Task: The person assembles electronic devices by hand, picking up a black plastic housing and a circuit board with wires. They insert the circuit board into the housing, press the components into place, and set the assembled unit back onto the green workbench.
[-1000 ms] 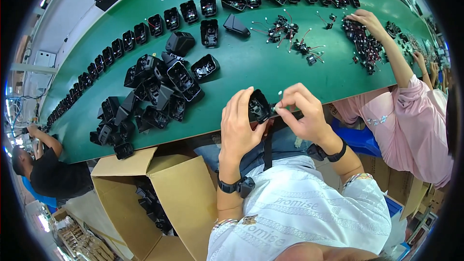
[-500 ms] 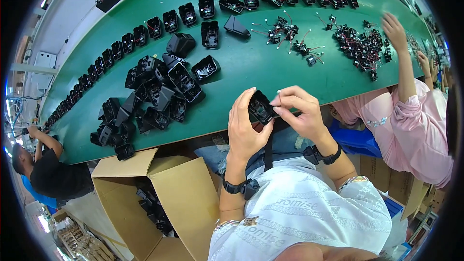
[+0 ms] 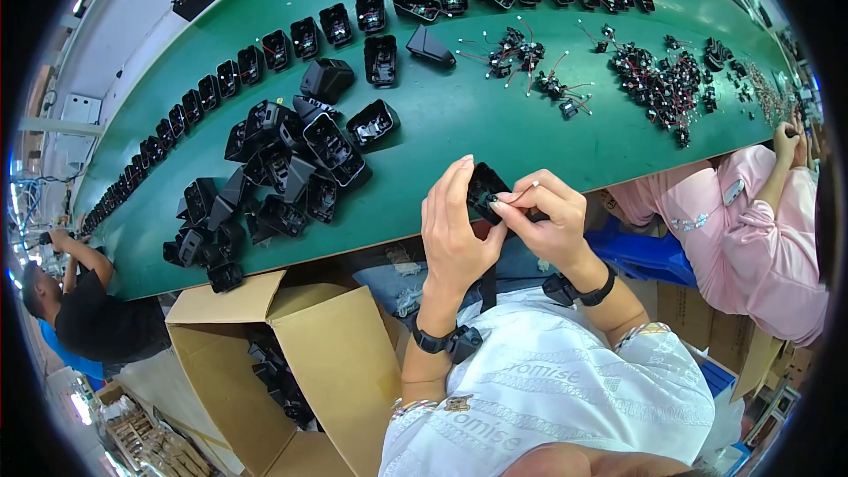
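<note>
My left hand (image 3: pixel 455 230) is closed round one side of a black plastic housing (image 3: pixel 484 184), its open cavity turned up and partly covered by fingers. At the housing's opening, my right hand (image 3: pixel 552 216) pinches a small part with a thin wire (image 3: pixel 521 194). The wire's pale end sticks up above the right fingers; the part's body is mostly hidden by the fingertips. Both hands are over the near edge of the green table. Left of them lies a heap of similar black housings (image 3: pixel 296 172). Farther away are small black parts with wires (image 3: pixel 519 53).
A long curved row of black housings (image 3: pixel 336 25) lines the green table (image 3: pixel 459 115). A larger heap of small black parts (image 3: pixel 658 84) lies to the right. An open cardboard box (image 3: pixel 340 344) stands below the table's edge. Co-workers sit at left and right.
My right fingers have moved in against the housing's opening with the wired part, and the housing has tilted slightly. The pink-sleeved co-worker's raised hand has come down toward the far right.
</note>
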### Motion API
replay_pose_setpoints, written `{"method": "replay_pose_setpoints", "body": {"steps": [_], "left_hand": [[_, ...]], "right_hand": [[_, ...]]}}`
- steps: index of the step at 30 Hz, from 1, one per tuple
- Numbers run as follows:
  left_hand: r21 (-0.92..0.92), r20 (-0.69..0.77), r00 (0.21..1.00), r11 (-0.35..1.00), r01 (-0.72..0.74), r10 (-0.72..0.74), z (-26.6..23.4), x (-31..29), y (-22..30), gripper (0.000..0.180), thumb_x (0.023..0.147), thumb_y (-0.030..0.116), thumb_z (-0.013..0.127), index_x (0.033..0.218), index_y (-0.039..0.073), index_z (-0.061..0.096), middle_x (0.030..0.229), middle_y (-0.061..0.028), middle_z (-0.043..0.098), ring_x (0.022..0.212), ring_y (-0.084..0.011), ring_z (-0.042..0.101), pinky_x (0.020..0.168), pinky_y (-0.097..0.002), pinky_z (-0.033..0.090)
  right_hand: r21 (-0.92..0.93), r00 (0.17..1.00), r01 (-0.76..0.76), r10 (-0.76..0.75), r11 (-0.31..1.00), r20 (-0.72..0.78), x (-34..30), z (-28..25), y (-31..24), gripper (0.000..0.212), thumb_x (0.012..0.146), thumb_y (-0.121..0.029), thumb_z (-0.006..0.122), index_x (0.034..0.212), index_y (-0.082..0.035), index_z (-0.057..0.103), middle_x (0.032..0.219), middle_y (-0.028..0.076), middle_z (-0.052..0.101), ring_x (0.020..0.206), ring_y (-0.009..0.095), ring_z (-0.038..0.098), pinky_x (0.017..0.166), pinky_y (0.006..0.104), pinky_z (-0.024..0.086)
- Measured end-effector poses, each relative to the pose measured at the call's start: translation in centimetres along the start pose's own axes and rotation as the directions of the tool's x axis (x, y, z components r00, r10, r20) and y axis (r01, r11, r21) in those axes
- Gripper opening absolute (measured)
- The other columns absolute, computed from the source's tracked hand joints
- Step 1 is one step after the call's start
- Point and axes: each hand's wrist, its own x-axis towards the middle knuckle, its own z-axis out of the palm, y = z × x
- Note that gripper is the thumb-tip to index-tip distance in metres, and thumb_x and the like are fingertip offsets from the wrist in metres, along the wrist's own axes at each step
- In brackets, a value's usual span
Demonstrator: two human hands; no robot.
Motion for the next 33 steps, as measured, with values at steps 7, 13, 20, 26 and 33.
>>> {"method": "replay_pose_setpoints", "body": {"steps": [7, 13, 20, 26, 33], "left_hand": [[0.124, -0.146, 0.989, 0.992, -0.013, 0.031, 1.1, -0.4, 0.6, 0.069, 0.076, 0.007, 0.084, 0.138, 0.000, 0.053, 0.131, -0.0177, 0.065, 0.116, -0.0364, 0.065, 0.101, -0.0458, 0.050], [0.146, -0.220, 0.975, 0.987, 0.067, -0.034, 1.4, -0.1, 1.7, 0.066, 0.078, 0.009, 0.083, 0.136, 0.000, 0.054, 0.129, -0.0166, 0.067, 0.116, -0.0351, 0.065, 0.101, -0.0447, 0.049], [0.098, -0.163, 0.982, 0.989, 0.108, -0.091, 0.6, -0.1, 1.0, 0.069, 0.074, 0.009, 0.086, 0.136, -0.001, 0.056, 0.128, -0.0166, 0.066, 0.115, -0.0358, 0.064, 0.100, -0.0447, 0.050], [0.045, 0.012, 0.998, 0.997, 0.062, -0.063, -0.5, 0.1, 0.0, 0.082, 0.067, 0.012, 0.089, 0.141, 0.003, 0.055, 0.130, -0.0166, 0.065, 0.120, -0.0372, 0.061, 0.102, -0.0457, 0.047], [-0.283, 0.168, 0.954, 0.915, 0.287, -0.248, -2.1, 0.3, -0.7, 0.078, 0.071, 0.012, 0.090, 0.139, 0.004, 0.054, 0.135, -0.0149, 0.064, 0.124, -0.0347, 0.061, 0.105, -0.0431, 0.048]], "right_hand": [[-0.123, 0.994, 0.041, -0.052, 0.992, -0.091, -0.4, 1.2, -0.5, 0.019, 0.078, 0.002, 0.084, 0.075, -0.002, 0.066, 0.080, 0.007, 0.064, 0.062, 0.014, 0.062, 0.052, 0.0255, 0.049], [-0.030, 0.978, 0.042, -0.047, 0.999, -0.205, -0.7, 1.2, -1.0, 0.020, 0.079, 0.004, 0.084, 0.075, 0.000, 0.064, 0.081, 0.008, 0.064, 0.062, 0.014, 0.061, 0.051, 0.0267, 0.047], [-0.081, 0.994, 0.054, -0.061, 0.995, -0.087, -0.3, 1.0, 0.2, 0.021, 0.076, 0.001, 0.086, 0.075, -0.001, 0.065, 0.081, 0.009, 0.063, 0.065, 0.018, 0.062, 0.055, 0.0286, 0.049], [-0.040, 0.993, 0.025, -0.021, 0.999, 0.112, 0.2, -0.6, 1.4, 0.017, 0.075, -0.003, 0.087, 0.080, -0.004, 0.071, 0.085, 0.007, 0.063, 0.070, 0.019, 0.063, 0.059, 0.0308, 0.051], [-0.087, 0.961, 0.133, -0.107, 0.987, 0.254, 1.4, -4.4, 0.1, 0.050, 0.077, -0.009, 0.083, 0.123, -0.007, 0.066, 0.124, 0.015, 0.060, 0.102, 0.024, 0.065, 0.081, 0.0331, 0.057]]}}
